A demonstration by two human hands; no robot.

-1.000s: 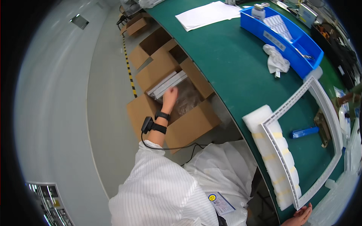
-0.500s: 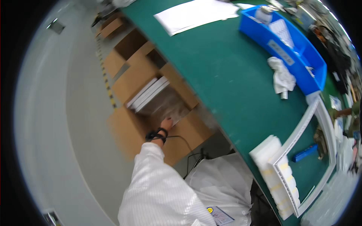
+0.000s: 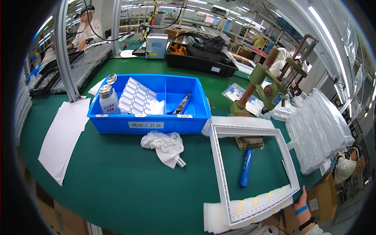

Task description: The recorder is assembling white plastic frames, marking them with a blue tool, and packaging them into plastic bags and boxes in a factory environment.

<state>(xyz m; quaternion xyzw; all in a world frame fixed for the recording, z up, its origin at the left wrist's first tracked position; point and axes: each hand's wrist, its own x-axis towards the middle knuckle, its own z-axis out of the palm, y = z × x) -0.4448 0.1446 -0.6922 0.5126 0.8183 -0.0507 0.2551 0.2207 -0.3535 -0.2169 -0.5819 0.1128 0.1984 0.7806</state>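
tabletop (image 3: 180,196), green, beneath frame (image 3: 246,131) and strip lights (image 3: 321,22)

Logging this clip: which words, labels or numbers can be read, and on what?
Wording withheld; locations only.
Blue bin: large front label, legible; rim labels, too small.
White bottle: small print, unclear.
Green press: blue plate, unreadable.
Black tray: white label, too small.
Cardboard box: white sticker, too small.

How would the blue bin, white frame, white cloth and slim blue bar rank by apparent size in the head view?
1. White frame and blue bin: overall outlines too alike to rank.
2. White cloth.
3. Slim blue bar, clearly smallest.
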